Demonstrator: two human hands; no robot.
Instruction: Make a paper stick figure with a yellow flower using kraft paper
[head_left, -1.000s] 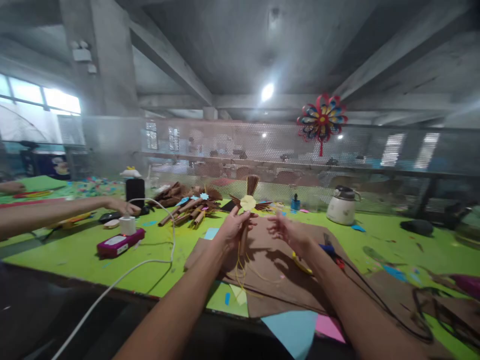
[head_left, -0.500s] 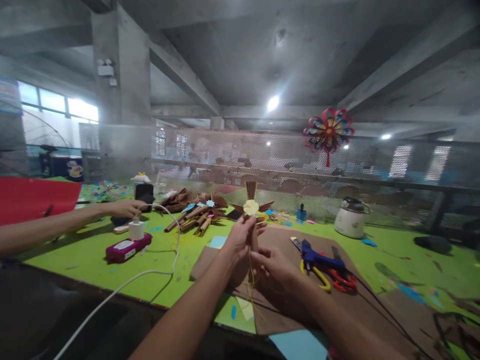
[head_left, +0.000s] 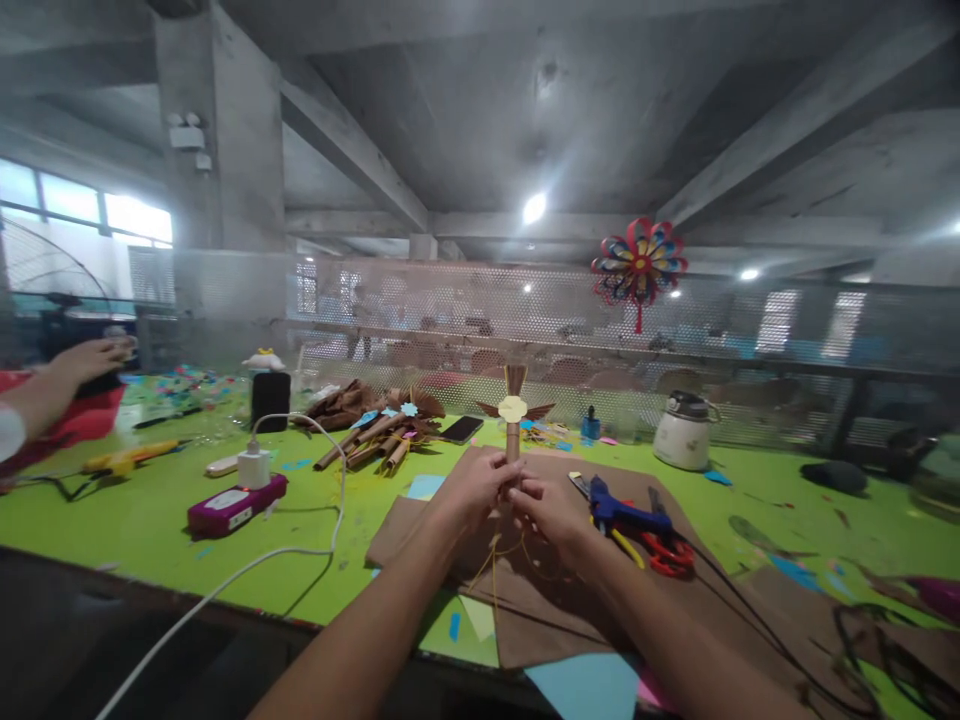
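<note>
A brown paper figure (head_left: 512,410) stands upright in front of me, with a rolled tube body, pleated side wings, a pleated top and a pale yellow flower shape at its middle. My left hand (head_left: 484,487) is closed round the lower end of the tube. Just to its right, my right hand (head_left: 546,508) pinches the same lower end. Thin yellow strings (head_left: 493,585) hang below my hands over brown paper (head_left: 566,615).
A blue glue gun (head_left: 626,512) and red-handled scissors (head_left: 667,555) lie to the right. Rolled brown tubes (head_left: 375,440), a phone (head_left: 461,429) and a purple power strip (head_left: 238,507) are leftward. Another person's hand (head_left: 94,362) reaches in at far left.
My left hand has moved down the tube, beside my right hand, so more of the tube shows. The other person's hand has moved left from the white plug, lifting something dark.
</note>
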